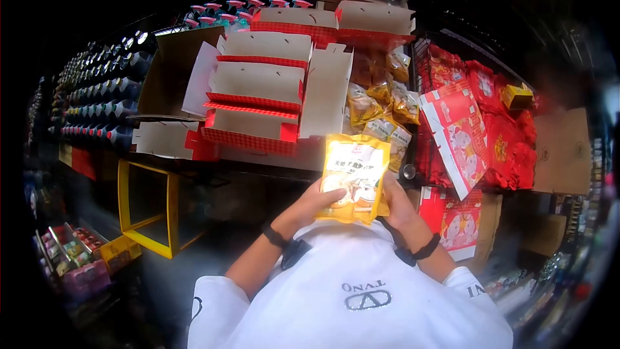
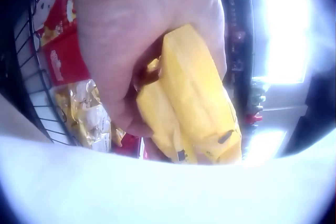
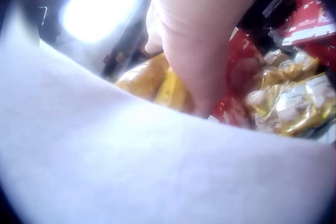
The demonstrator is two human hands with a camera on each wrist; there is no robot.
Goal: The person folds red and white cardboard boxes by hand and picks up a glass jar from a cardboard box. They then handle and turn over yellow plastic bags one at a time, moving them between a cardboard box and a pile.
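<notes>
Close in front of the white shirt, both hands hold yellow food packets upright, with a printed white front panel on the foremost packet (image 1: 352,178). My left hand (image 1: 316,200) grips the left side, its thumb across the front. At the right edge, my right hand (image 1: 397,203) has its fingers wrapped behind. Two yellow packet edges (image 2: 197,95) lie side by side in the left wrist view, under the curled left hand (image 2: 142,19). In the right wrist view, the shirt partly covers the yellow packet (image 3: 173,90) beneath the right hand (image 3: 197,50).
More yellow packets (image 1: 381,100) lie in the display just beyond the hands. Left of them stand red-checked boxes with white insides (image 1: 258,81). Red packages (image 1: 504,136) and a leaning printed board (image 1: 455,132) are at right. A yellow frame (image 1: 171,216) stands low left, near dark bottles (image 1: 103,100).
</notes>
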